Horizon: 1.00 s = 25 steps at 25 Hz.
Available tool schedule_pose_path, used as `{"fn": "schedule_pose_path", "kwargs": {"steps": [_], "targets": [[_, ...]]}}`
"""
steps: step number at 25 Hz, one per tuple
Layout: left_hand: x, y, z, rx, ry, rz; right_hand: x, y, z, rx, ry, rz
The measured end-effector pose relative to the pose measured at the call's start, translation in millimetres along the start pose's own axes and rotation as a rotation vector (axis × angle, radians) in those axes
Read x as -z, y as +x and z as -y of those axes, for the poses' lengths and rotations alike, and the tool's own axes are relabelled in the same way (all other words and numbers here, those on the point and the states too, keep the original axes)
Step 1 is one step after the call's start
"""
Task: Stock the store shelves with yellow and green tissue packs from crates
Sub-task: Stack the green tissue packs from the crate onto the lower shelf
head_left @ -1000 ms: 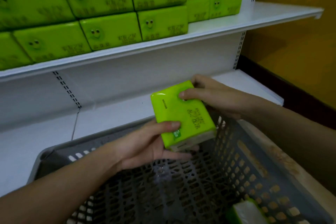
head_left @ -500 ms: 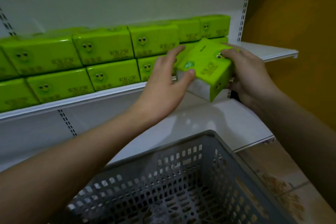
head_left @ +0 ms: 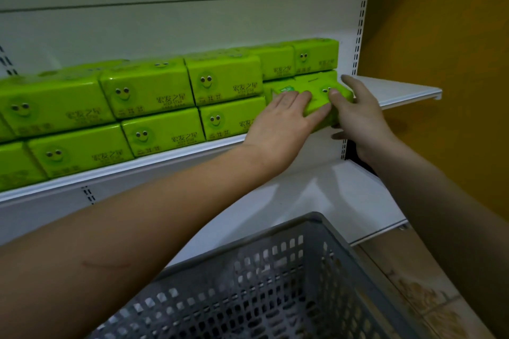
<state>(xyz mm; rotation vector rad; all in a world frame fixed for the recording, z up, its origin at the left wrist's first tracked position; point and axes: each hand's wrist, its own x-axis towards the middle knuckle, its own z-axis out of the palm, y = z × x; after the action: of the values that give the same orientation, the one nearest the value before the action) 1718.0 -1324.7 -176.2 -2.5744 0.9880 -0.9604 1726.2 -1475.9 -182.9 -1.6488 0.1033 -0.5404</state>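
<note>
A green tissue pack [head_left: 316, 87] sits tilted at the right end of the front row on the white shelf [head_left: 407, 93]. My left hand [head_left: 286, 121] lies on its front with straight fingers and presses it. My right hand [head_left: 358, 115] grips its right end, thumb on top beside the printed smiling face, fingers round the side. Stacked green packs [head_left: 148, 88] with the same face fill the shelf to the left, two high. The grey plastic crate [head_left: 303, 224] stands below me; the part of its inside that shows holds no packs.
A lower white shelf [head_left: 330, 195] runs behind the crate. An orange wall [head_left: 440, 36] closes off the right side. The slotted shelf upright [head_left: 360, 22] stands just right of the packs. Tiled floor [head_left: 429, 292] shows at the bottom right.
Both hands lifted the green pack out of the crate, raised it to the shelf and set it against the right end of the row. My view rose with it.
</note>
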Motion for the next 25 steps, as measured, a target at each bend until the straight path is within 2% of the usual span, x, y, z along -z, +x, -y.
{"fn": "schedule_pose_path", "kwargs": {"steps": [3,6,11,14,16,18,19,20,21,22,25], "targets": [[4.2,13.3,4.6,0.037,0.069,0.085,0.4,14.8,-4.9,0.221,-0.323,0.001],[7.1,24.9,9.8,0.073,0.141,0.138,-6.6,23.8,-3.1,0.255,-0.531,0.048],[16.5,34.9,17.6,0.104,0.233,0.192,-28.8,25.5,5.3,0.294,-0.597,0.084],[18.3,30.0,15.0,0.124,0.173,0.212,-28.1,29.0,2.6,0.223,-0.459,0.128],[19.3,16.8,11.5,0.084,0.084,0.086,-22.2,28.4,-0.3,0.222,-0.392,0.074],[18.5,-9.3,7.9,-0.019,-0.058,-0.152,-16.4,20.7,0.0,0.345,-0.404,-0.097],[16.5,-29.7,4.0,-0.077,-0.193,-0.219,-15.8,11.9,-0.1,0.413,-0.364,-0.152],[13.7,-51.3,-0.8,-0.138,-0.364,-0.209,-16.8,1.5,2.2,0.449,-0.282,-0.135],[8.8,-77.0,-6.4,-0.166,-0.549,-0.115,-21.8,-14.7,2.2,0.428,-0.195,-0.025],[2.3,-106.3,-12.4,-0.153,-0.707,0.045,-30.6,-35.7,-1.2,0.360,-0.152,0.146],[-23.5,-183.9,-25.7,0.029,-0.971,0.735,-61.9,-98.2,-25.2,0.141,-0.273,0.731]]}}
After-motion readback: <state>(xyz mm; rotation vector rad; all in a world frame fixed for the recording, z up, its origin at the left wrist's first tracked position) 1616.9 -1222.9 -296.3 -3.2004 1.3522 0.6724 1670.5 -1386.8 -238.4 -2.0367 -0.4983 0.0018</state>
